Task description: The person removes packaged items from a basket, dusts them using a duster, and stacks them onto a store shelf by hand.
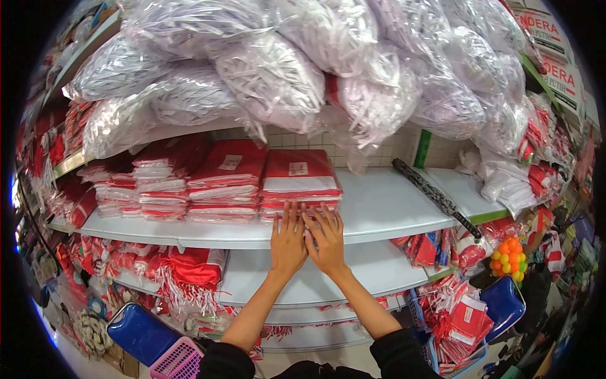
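My left hand [289, 243] and my right hand [325, 237] rest side by side against the front of a stack of packaged red-and-white flags [302, 180]. Fingers on both are stretched out, pointing away from me, and neither holds anything. The flags are folded in clear plastic, the top pack bearing a small white label. Directly left stands another flag stack [230, 167], and beyond it a further stack [161, 183]. All of them lie on a white shelf [372, 199].
Clear bags of shredded white paper [271, 82] overhang the shelf from above. A dark patterned rod [435, 196] lies slanted on the right, its end past the edge. Below are a lower shelf [252, 271], a basket with flag packs [464, 322], blue stools [142, 331] and a pink basket [177, 360].
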`<state>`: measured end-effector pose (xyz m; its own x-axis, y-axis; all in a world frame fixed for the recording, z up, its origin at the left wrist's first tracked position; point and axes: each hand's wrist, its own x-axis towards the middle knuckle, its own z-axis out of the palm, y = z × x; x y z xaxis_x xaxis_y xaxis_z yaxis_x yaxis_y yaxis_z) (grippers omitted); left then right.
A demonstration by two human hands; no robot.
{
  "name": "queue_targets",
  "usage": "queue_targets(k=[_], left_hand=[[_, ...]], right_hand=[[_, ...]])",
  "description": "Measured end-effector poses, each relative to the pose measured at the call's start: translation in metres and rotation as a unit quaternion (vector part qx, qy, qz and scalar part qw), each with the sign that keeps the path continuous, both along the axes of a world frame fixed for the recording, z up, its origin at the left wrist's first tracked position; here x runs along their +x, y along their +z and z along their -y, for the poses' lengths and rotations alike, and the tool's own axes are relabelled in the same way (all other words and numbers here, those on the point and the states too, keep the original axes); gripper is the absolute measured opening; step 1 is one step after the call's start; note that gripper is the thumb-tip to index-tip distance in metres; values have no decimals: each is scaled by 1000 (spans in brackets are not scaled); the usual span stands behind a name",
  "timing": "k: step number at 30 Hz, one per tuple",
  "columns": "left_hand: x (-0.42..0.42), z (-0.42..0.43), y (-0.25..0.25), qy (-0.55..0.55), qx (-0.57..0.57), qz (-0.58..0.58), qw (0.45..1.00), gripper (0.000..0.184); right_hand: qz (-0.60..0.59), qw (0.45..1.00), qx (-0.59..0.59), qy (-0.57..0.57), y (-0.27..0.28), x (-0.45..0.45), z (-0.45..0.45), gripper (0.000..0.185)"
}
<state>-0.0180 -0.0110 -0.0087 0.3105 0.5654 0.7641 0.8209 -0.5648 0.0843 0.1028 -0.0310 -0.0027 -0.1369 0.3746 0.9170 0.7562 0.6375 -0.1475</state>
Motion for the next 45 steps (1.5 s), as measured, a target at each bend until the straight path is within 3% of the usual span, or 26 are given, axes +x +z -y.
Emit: queue_targets(k=[3, 8, 15, 21, 25, 27, 29, 31, 33, 35, 38, 41, 42, 43, 45], left_hand=[[15, 22, -8, -49, -16, 42, 998, 59], [58, 63, -69, -137, -42, 85, 986, 57], [158, 159, -166, -244, -221, 79, 941, 54], [232, 245, -271, -308, -340, -38, 888, 62], [252, 289, -346, -294, -438, -107, 843, 72], [256, 306, -367, -282, -475, -154, 819, 72], [254, 319, -385, -273, -502, -209, 794, 73], [257, 321, -400, -271, -514, -263, 770, 74], [265, 318, -408, -262, -527, -312, 746, 75], [271, 306, -438, -262, -535, -346, 724, 71], [301, 296, -441, -274, -567, -383, 676, 60], [347, 280, -462, -392, -590, -343, 617, 48], [361, 280, -461, -418, -598, -322, 603, 45], [383, 280, -459, -443, -606, -299, 589, 43], [431, 283, -440, -478, -598, -272, 583, 39]], right_hand=[[-15, 1000, -7, -15, -20, 17, 25, 35], [-27, 995, -60, -72, -64, 61, 82, 31], [-62, 947, -213, -233, -178, 154, 211, 28], [-138, 793, -492, -331, -302, 222, 369, 28], [-166, 648, -657, -348, -384, 246, 483, 34], [-251, 554, -728, -316, -420, 252, 536, 37], [-319, 490, -743, -327, -457, 249, 586, 39], [-330, 472, -749, -328, -512, 241, 636, 43], [-300, 425, -799, -302, -511, 233, 666, 49], [-334, 389, -793, -329, -532, 219, 698, 50], [-361, 329, -803, -342, -531, 223, 719, 48], [-367, 298, -798, -373, -525, 256, 721, 42], [-489, 233, -670, -508, -507, 261, 709, 40], [-513, 224, -608, -563, -450, 277, 684, 42], [-478, 261, -484, -684, -444, 314, 661, 40]])
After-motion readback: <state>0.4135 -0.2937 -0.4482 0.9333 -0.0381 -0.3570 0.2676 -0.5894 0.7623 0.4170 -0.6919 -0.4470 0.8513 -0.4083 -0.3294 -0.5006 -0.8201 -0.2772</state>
